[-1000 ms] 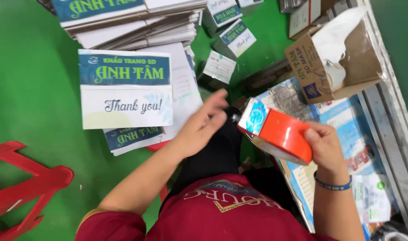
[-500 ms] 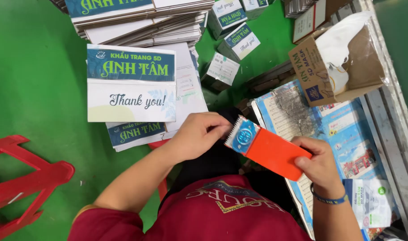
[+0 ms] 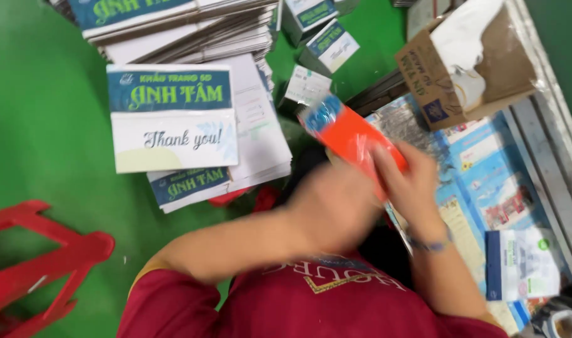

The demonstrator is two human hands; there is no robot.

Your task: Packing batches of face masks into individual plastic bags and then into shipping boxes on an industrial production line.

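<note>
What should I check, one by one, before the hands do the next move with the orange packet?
1. Right hand holds the orange packet: ok.
2. Left hand is also on the packet: cannot tell, too blurred.
3. Packet is clear of the brown carton: ok, apart.
4. Packet's wrapper is whole: cannot tell, motion blur.
5. Stack of flat printed boxes on the green floor lies within sight, uncovered: ok.
6. Red stool stays away from the arms: ok.
</note>
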